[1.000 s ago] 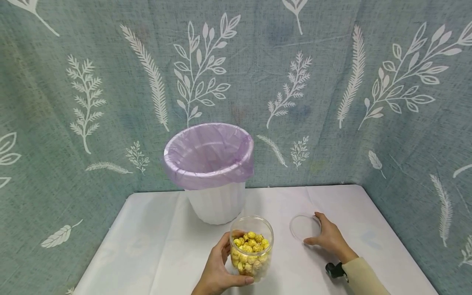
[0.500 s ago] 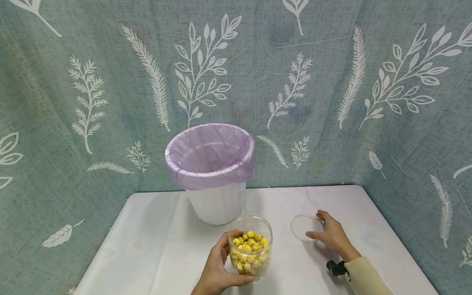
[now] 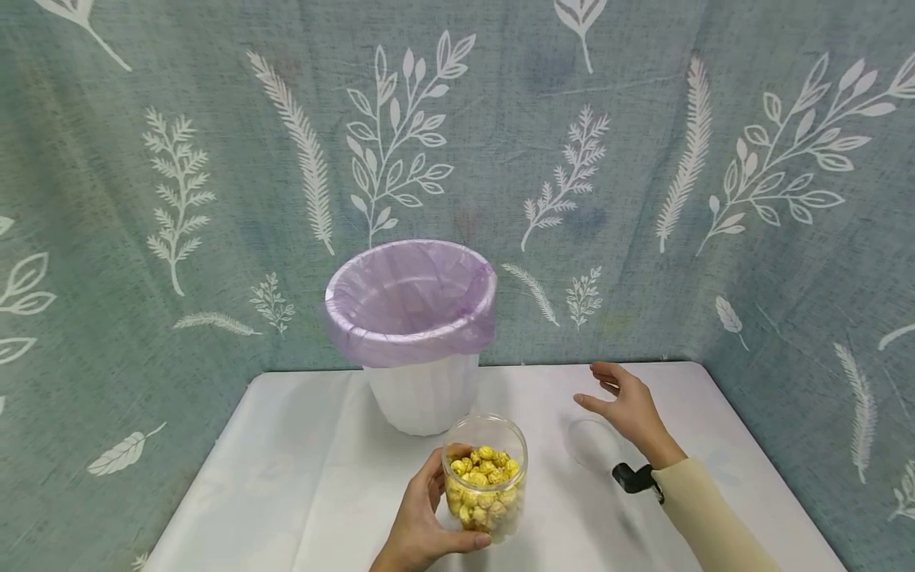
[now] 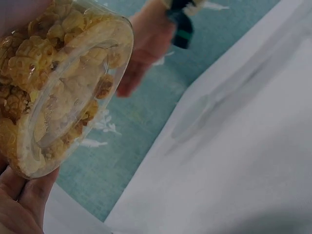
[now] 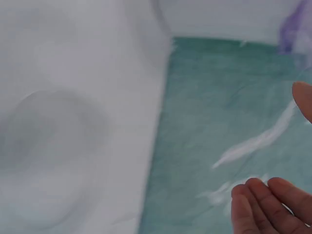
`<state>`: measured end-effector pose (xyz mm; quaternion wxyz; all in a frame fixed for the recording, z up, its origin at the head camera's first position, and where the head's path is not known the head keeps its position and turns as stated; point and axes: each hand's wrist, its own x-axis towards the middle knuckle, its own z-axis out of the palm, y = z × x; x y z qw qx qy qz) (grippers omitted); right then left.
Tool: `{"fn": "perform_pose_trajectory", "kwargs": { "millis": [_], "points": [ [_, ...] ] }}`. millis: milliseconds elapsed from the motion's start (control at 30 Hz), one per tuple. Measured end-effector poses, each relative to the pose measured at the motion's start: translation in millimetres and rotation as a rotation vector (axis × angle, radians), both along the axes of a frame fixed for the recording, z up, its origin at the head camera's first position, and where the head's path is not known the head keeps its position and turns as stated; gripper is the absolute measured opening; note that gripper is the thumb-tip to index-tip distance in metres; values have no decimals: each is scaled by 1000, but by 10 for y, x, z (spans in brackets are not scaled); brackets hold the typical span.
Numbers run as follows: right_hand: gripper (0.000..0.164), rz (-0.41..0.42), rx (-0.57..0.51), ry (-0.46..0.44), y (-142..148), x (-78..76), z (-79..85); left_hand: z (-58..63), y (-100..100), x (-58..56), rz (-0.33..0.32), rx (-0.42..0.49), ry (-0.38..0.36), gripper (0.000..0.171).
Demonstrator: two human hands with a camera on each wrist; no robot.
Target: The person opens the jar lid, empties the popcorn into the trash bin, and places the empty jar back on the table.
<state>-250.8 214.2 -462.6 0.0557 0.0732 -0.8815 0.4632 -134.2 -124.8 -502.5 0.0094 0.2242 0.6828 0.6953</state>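
Note:
My left hand (image 3: pixel 429 516) grips a clear jar (image 3: pixel 484 433) of yellow popcorn (image 3: pixel 486 477) from its left side, thumb across the front. In the left wrist view the jar's clear bottom (image 4: pixel 73 102) faces the camera, clear of the table, with fingers under its edge. My right hand (image 3: pixel 629 407) hovers above the table with thumb and fingers apart and nothing between them. Below it a clear round lid (image 3: pixel 592 446) lies flat on the white table. The right wrist view shows the lid (image 5: pixel 44 161) blurred, left of the right hand's fingers (image 5: pixel 273 204).
Behind the jar stands a white bin (image 3: pixel 422 393) lined with a purple bag (image 3: pixel 411 349). The white table (image 3: pixel 286 461) ends at a green curtain (image 3: pixel 457 159) with white leaf prints, which also rises along both sides.
My right hand has let go of the lid, leaving it on the table, and has risen up and slightly left. My left hand with the jar has hardly moved.

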Motion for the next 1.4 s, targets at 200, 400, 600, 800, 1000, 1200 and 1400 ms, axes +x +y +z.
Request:
{"fn": "perform_pose_trajectory", "kwargs": {
  "millis": [200, 400, 600, 800, 1000, 1200, 1400],
  "points": [
    [74, 100, -204, 19, -286, -73, 376, 0, -73, 5, 2, 12, 59, 87],
    [67, 171, -296, 60, -547, -145, 633, 21, -141, 22, 19, 4, 49, 87],
    [63, 209, -360, 86, -803, -232, 835, 52, -208, 46, 28, 12, 82, 88],
    [58, 252, -401, 136, -1053, -311, 1006, 90, -296, 72, 43, 25, 122, 89],
    [56, 258, -441, 136, -1259, -377, 1101, 105, -401, 106, 70, 42, 140, 89],
    [51, 255, -498, 180, -1403, -410, 1082, 142, -500, 145, 76, 66, 173, 89],
    [49, 197, -496, 183, -1494, -439, 1073, 199, -660, 149, 104, 93, 178, 89]
  ]
}}
